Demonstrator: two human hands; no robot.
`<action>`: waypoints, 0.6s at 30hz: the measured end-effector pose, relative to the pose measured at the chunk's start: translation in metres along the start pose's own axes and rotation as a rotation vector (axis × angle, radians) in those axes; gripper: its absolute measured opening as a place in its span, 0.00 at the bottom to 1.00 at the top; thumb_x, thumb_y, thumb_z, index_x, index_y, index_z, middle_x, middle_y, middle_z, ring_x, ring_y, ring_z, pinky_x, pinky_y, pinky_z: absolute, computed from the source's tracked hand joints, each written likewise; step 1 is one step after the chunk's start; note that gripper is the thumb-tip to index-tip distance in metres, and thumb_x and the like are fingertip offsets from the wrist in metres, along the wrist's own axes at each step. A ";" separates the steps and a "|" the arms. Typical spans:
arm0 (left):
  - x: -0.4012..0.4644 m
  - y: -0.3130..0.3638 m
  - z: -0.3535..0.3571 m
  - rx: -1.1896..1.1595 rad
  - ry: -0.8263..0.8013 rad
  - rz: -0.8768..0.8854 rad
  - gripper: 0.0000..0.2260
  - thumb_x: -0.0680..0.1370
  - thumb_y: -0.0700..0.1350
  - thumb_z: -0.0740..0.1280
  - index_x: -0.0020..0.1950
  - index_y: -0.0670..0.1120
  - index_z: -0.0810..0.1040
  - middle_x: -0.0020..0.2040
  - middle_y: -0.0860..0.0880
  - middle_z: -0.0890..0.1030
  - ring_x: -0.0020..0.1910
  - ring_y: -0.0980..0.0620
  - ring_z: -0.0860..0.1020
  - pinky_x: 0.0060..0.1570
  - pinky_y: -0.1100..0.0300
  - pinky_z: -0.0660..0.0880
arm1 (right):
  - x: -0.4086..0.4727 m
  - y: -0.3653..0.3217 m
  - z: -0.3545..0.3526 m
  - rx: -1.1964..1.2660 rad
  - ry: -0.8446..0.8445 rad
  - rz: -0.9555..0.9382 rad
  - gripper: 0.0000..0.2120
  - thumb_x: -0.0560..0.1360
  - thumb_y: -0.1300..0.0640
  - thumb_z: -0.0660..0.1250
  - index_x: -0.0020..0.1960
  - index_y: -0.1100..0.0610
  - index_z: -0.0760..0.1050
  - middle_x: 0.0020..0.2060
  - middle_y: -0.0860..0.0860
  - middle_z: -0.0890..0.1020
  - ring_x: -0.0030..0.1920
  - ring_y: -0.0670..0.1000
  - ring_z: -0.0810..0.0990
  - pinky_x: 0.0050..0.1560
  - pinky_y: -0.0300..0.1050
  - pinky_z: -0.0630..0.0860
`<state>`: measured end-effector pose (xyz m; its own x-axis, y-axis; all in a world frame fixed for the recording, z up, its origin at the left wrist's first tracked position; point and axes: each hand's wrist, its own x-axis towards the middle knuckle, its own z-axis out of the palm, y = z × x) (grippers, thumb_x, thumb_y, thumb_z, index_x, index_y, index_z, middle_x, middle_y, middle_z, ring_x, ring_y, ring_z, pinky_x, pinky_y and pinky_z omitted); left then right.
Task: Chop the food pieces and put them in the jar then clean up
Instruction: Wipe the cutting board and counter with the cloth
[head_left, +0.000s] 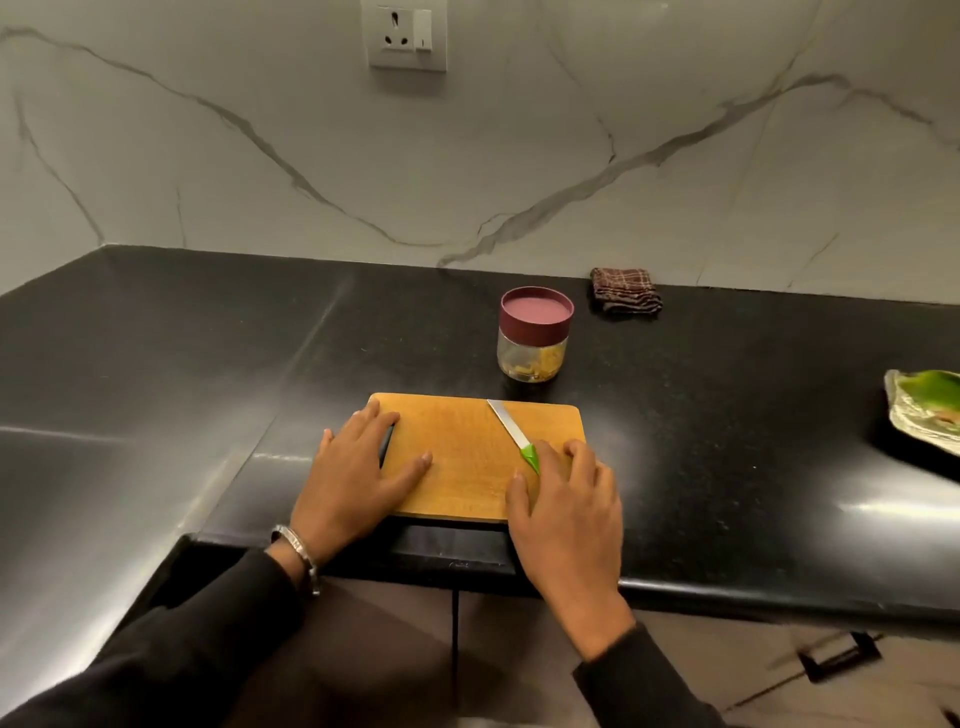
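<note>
A wooden cutting board (467, 457) lies on the black counter near its front edge, with no food on it. A knife (506, 422) with a steel blade and green handle lies slanted on the board's right part. My left hand (358, 478) rests flat on the board's left end, fingers spread. My right hand (566, 499) lies on the board's right end and covers most of the green handle. Behind the board stands a clear jar (532, 353) with its maroon lid on and yellowish pieces at the bottom.
A folded brown checked cloth (626, 291) lies by the marble wall behind the jar. A silver plate (919, 415) with something green on it sits at the right edge. The black counter (208, 364) turns a corner to the left. A wall socket (405, 36) is above.
</note>
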<state>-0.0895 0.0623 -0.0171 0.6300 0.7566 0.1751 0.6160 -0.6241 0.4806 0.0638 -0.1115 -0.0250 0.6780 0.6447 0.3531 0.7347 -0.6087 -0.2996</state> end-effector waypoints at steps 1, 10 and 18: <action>-0.001 0.000 0.000 -0.003 -0.004 -0.006 0.34 0.76 0.68 0.61 0.77 0.49 0.65 0.80 0.47 0.59 0.79 0.47 0.59 0.77 0.39 0.52 | 0.000 0.000 0.000 -0.010 -0.016 0.008 0.22 0.80 0.41 0.58 0.70 0.48 0.71 0.66 0.52 0.71 0.63 0.55 0.72 0.58 0.51 0.76; -0.006 0.011 -0.010 0.056 -0.086 -0.067 0.41 0.73 0.74 0.51 0.76 0.48 0.65 0.80 0.46 0.60 0.78 0.46 0.60 0.77 0.40 0.53 | 0.008 -0.001 -0.021 -0.063 -0.201 0.003 0.24 0.80 0.39 0.56 0.71 0.48 0.69 0.68 0.53 0.69 0.64 0.56 0.70 0.61 0.52 0.74; 0.003 0.022 -0.031 0.115 -0.310 -0.131 0.37 0.76 0.69 0.61 0.78 0.48 0.61 0.81 0.46 0.55 0.79 0.45 0.55 0.77 0.38 0.53 | 0.029 -0.004 -0.059 -0.135 -0.538 -0.015 0.30 0.80 0.35 0.55 0.78 0.47 0.58 0.74 0.55 0.61 0.67 0.58 0.67 0.65 0.54 0.71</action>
<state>-0.0885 0.0569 0.0211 0.6448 0.7476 -0.1591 0.7392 -0.5571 0.3784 0.0793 -0.1170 0.0388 0.6091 0.7776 -0.1563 0.7590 -0.6286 -0.1696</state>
